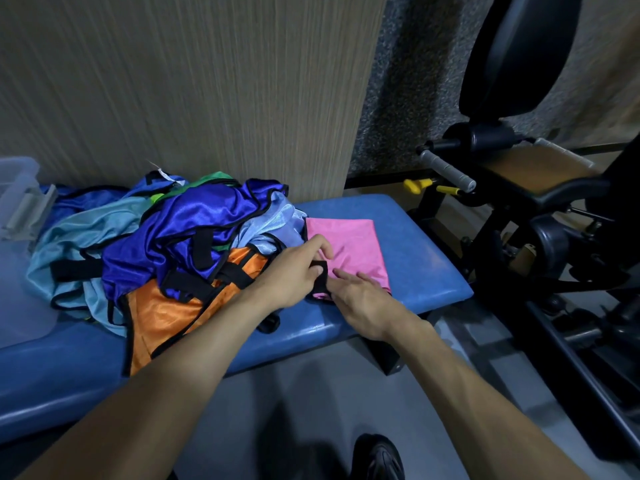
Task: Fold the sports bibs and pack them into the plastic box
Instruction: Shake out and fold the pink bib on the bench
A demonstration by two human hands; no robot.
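Risk first, as a judgement: slippery satin-like pink bib (349, 247), folded into a small rectangle on the right part of the blue padded bench (426, 268), likely to spring open or slide if the black elastic strap (320, 277) tugs back once released. Loose strap left sticking out, liable to snag on the pile when lifted. Fold sitting just right of the heap of unfolded bibs (166, 244), touching its light-blue edge, so could easily get dragged or muddled with the orange bib (166, 306) lying near and left. Clear plastic box (19, 202) far off at the left end of the bench, beyond the pile; a long carry across, with room for the fold to come undone.

Left hand (294, 275): fingers curled, thumb and forefinger pinching the black strap at the near-left corner of the pink fold. Right hand (363, 296): fingers straight and spread, lying flat on the near edge of the pink bib, pressing it down, gripping nothing.
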